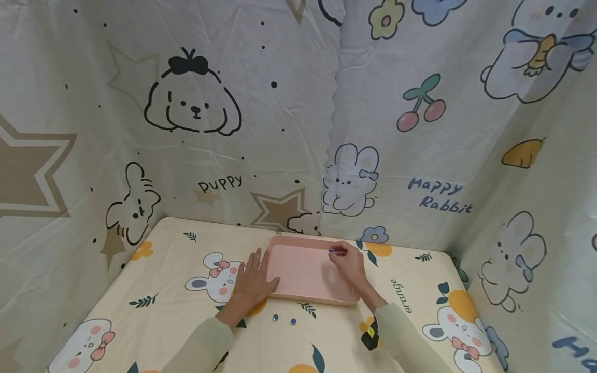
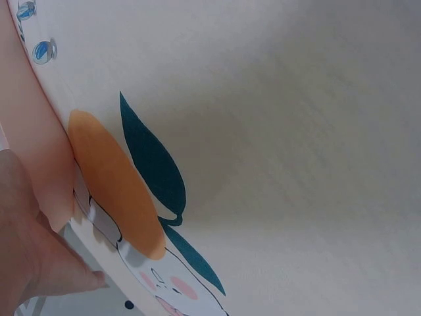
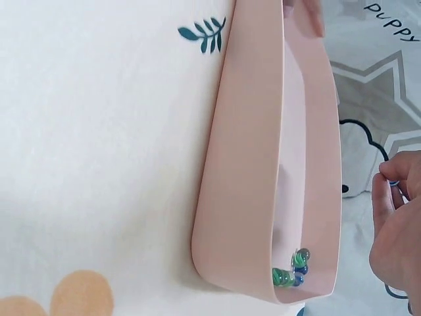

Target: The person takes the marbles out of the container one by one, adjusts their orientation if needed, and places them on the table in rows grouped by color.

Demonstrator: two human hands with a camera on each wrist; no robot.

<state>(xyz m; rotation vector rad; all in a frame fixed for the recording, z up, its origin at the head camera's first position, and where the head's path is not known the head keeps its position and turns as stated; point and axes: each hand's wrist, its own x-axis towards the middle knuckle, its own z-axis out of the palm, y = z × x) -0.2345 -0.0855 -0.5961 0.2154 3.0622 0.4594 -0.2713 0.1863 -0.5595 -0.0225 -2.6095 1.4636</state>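
A shallow pink tray [image 1: 308, 269] lies on the table. My right hand [image 1: 347, 264] pinches a small blue marble [image 1: 331, 250] between thumb and fingertips, above the tray's far right part. In the right wrist view the same hand [image 3: 401, 230] is up beside the tray rim. Several green and blue glass marbles [image 3: 284, 277] sit in one end of the tray there. My left hand [image 1: 252, 282] has its fingers extended and rests against the tray's left side. Two marbles lie on the cloth before the tray: a left marble [image 1: 275, 317] and a right marble [image 1: 293, 321].
A patterned cream cloth [image 1: 163, 331] with rabbits and oranges covers the table. Printed curtains [image 1: 280, 129] stand behind and on both sides, close to the table edges. A small dark object [image 1: 370, 336] shows beside my right sleeve.
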